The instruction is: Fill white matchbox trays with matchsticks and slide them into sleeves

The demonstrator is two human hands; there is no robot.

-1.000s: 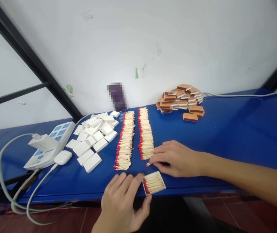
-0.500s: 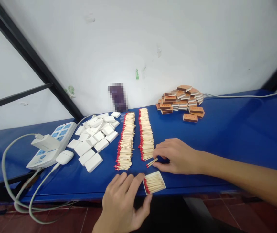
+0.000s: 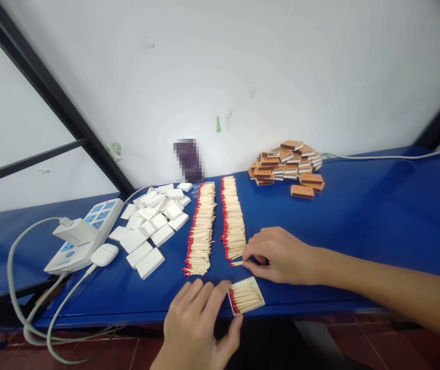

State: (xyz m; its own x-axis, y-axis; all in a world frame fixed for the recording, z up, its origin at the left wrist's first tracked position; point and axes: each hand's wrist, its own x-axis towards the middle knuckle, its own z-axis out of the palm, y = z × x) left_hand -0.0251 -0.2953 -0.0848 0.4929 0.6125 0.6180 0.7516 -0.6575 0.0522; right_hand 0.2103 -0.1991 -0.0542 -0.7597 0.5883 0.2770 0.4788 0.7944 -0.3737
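Near the table's front edge lies a small white matchbox tray (image 3: 256, 303) filled with red-headed matches (image 3: 246, 296). My left hand (image 3: 200, 324) steadies it at its left end, forefinger at the far corner and thumb at the near one. Just beyond the tray, my right hand (image 3: 277, 257) pinches a matchstick (image 3: 236, 263) by its plain end, the red head pointing left. That stick lies at the near end of the right-hand row of matches (image 3: 233, 216). A second long row of matches (image 3: 202, 226) runs parallel to it on the left.
White boxes (image 3: 150, 216) are heaped on the left, beside a power strip (image 3: 89, 236) with a plugged-in charger and cables. Orange matchbox sleeves (image 3: 289, 164) are piled against the wall at the back right. A blurred dark object (image 3: 189, 159) leans on the wall.
The matches pinched in my right hand were angled and apart from the row; now one stick lies flat against its near end. My left hand stays at the tray. The view has shifted slightly.
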